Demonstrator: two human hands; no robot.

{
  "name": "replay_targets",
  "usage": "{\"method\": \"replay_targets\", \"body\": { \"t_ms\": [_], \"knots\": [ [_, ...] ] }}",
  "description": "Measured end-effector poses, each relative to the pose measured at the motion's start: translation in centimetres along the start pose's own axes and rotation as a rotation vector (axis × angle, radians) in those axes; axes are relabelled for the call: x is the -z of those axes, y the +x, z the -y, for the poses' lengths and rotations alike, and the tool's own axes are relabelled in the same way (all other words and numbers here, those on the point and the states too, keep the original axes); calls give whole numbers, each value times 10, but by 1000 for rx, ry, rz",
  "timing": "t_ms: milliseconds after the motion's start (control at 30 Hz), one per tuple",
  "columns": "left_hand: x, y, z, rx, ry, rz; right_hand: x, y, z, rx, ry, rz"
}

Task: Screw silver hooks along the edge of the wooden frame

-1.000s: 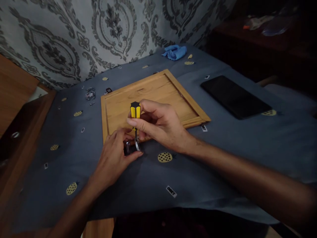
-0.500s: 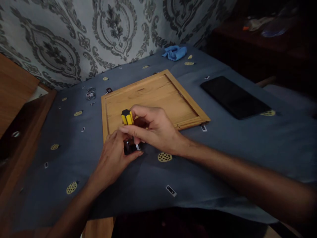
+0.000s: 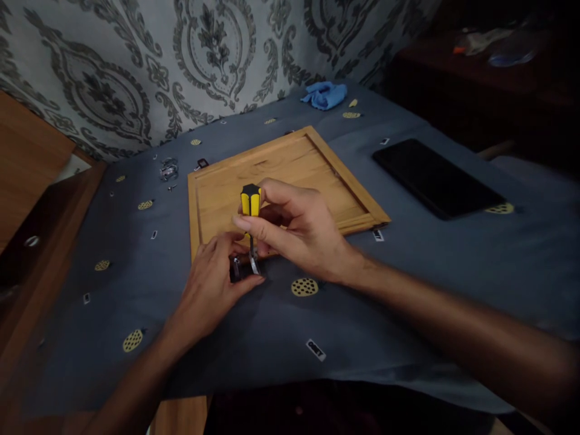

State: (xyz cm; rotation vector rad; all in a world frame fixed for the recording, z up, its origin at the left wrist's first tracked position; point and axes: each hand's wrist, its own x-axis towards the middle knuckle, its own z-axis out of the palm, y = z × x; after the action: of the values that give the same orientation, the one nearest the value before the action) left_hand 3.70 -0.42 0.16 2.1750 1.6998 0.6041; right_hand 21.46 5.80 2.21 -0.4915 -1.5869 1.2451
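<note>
My right hand (image 3: 303,232) is closed round the yellow and black handle of a screwdriver (image 3: 251,200). Its shaft points down, with the tip at a small dark, shiny metal fitting (image 3: 254,264) by the near left corner of the wooden panel (image 3: 267,193). The fitting's exact kind is hard to make out. My left hand (image 3: 211,281) steadies it, thumb on the near side and fingers on the far side. Those fingers partly hide the fitting and the panel's corner. The panel lies flat on the cloth, its raised frame facing up.
Beyond the panel's left side lie a small heap of metal pieces (image 3: 169,169) and a loose screw (image 3: 171,188). A dark buckle-like piece (image 3: 202,163) touches the far left edge. A blue cloth (image 3: 324,95) is at the back, a black tablet (image 3: 438,178) at right.
My right hand has lifted the screwdriver slightly and shifted it right, so its shaft now shows. My left hand stays at the fitting. The view has moved a little.
</note>
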Motion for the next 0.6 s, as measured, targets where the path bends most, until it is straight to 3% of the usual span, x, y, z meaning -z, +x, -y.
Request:
{"method": "replay_targets", "body": {
  "t_ms": [333, 500, 600],
  "knots": [
    [0, 1, 0, -24, 4, -5, 4, 1, -4, 12, -55, 48],
    [-2, 0, 3, -49, 50, -29, 11, 4, 5, 11, -19, 282],
    [-3, 0, 4, -56, 39, -30, 13, 6, 10, -10, -20, 343]
  ]
}}
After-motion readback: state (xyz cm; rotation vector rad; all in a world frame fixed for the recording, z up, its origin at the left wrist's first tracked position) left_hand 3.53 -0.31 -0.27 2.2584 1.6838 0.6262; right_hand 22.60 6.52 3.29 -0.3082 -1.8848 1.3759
